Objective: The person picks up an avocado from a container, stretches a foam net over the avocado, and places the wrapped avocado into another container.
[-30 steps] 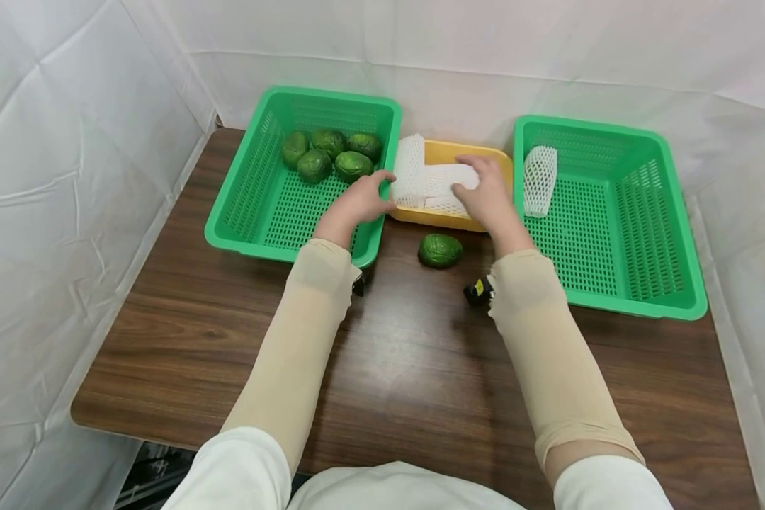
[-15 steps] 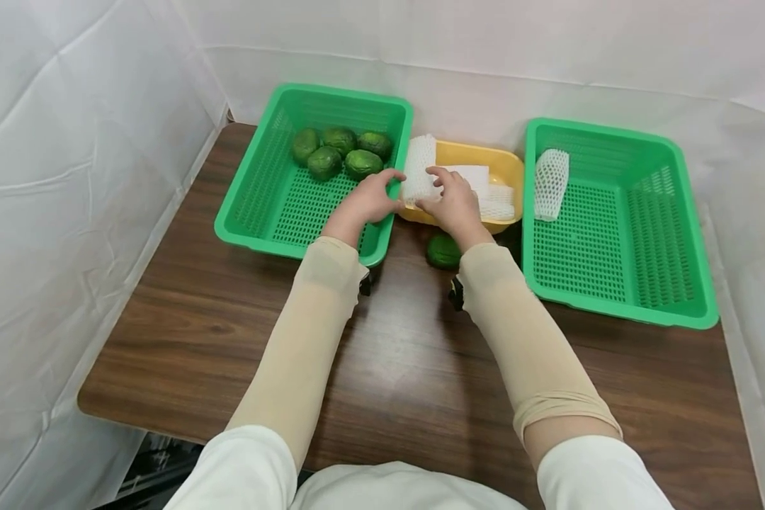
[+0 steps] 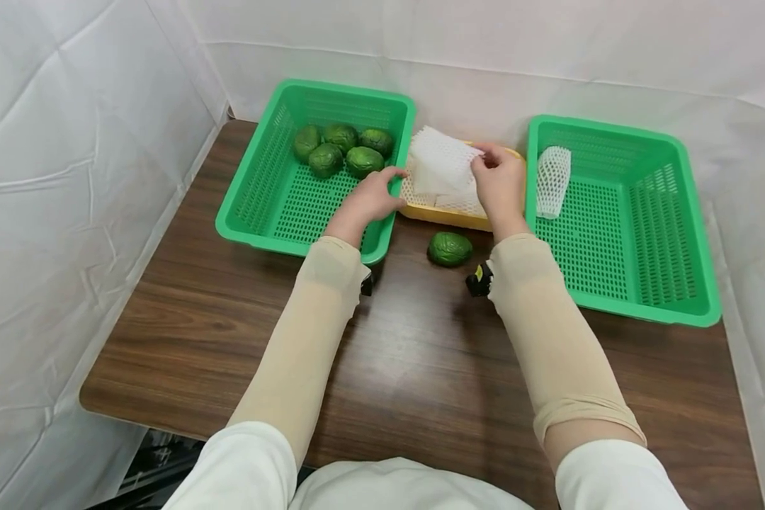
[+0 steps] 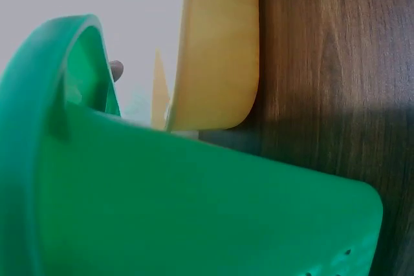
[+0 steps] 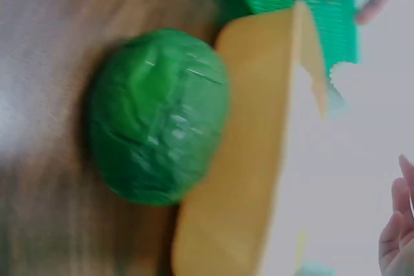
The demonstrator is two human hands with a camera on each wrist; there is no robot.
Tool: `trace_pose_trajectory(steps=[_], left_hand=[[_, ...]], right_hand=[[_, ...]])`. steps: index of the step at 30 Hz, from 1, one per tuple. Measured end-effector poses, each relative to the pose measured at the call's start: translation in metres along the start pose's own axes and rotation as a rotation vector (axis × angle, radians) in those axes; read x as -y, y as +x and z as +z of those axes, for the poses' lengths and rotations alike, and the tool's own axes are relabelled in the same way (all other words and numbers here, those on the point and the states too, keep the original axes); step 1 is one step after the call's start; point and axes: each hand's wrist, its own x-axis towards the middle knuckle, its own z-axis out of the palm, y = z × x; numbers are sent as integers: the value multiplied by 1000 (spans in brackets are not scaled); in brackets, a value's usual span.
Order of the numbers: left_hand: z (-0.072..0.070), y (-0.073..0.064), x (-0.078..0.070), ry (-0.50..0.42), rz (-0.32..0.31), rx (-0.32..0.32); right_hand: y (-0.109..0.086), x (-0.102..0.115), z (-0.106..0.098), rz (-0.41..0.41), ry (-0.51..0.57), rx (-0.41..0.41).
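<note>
My right hand (image 3: 500, 183) pinches the edge of a white foam net sleeve (image 3: 442, 159), lifted and spread slantwise over the yellow bin (image 3: 449, 217). More foam net sleeves lie in that bin beneath it. My left hand (image 3: 371, 200) is at the right rim of the left green basket (image 3: 229, 185), thumb and fingers apart with nothing between them. In front of the bin, a dark green, wrinkled avocado (image 3: 449, 249) lies on the table. In the right wrist view the avocado (image 5: 158, 117) is beside the bin's wall (image 5: 239, 159).
Several avocados (image 3: 326, 160) sit at the back of the left basket. On the right stands another green basket (image 3: 625, 312), a foam net sleeve (image 3: 553, 182) leaning inside its left wall. White sheeting (image 3: 459, 64) closes off the back and sides of the brown table (image 3: 408, 397).
My right hand went left over the foam net sleeves, then came back right pinching one, which is now raised. The left hand has stayed by the basket rim.
</note>
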Motion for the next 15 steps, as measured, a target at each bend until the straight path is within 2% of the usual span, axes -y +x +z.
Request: trace_pose_trajectory(steps=[4,7,9,11,13,15], left_hand=[[1,-3,-2,32,9,-34],[2,-7,-7,36,56,-140],[0,-10,-13,51,127,-214],[-1,-13,-19,75,240,-257],[-1,-15,-26,118,343,-243],[-1,-16,-33,152,412,-203]], right_hand=[[-3,4,-16,-32,159,-30],[-9,6,-27,-13,276,-22],[-12,6,-34,14,343,-2],[-16,8,-39,42,392,22],[-19,8,-42,63,429,48],[-20,9,-43,79,470,82]])
